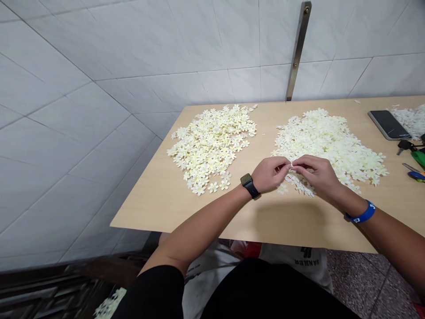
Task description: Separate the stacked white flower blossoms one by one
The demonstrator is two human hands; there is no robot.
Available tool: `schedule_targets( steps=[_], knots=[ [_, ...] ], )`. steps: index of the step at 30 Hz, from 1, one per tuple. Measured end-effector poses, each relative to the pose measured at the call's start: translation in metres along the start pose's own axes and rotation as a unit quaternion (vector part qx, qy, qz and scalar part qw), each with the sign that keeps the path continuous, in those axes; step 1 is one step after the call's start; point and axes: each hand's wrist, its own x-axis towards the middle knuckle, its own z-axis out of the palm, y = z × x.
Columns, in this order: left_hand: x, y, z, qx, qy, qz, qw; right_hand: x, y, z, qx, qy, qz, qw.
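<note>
Head view, pale wooden table (159, 208). Item: left hand (270, 174) and right hand (314, 173), fingers (283, 167) of both drawn together, fingertips clamped on a small white blossom (291, 165), partly hidden by the grip. Item: larger blossom pile (328, 144), cream-white, directly beyond the fingers, with loose blossoms reaching beneath them. Item: second blossom pile (210, 148), beyond and left of the fingers, well apart from the first. Item: black smartwatch (249, 186), behind the left fingers on that wrist. Item: blue wristband (361, 212), behind the right fingers on that wrist. Item: smartphone (387, 125) and keys (403, 145), far right of the fingers. Item: white tiled wall (133, 57), beyond the table.
</note>
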Motion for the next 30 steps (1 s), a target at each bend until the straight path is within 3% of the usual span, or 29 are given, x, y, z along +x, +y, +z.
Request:
schedule_targets(
  steps=[30],
  knots=[
    [-0.0010,-0.0004,-0.0017,-0.016,-0.015,0.001,1.000,0.0019,-0.0071,-0.0050,-0.007,-0.003,-0.013,1.000]
  ],
)
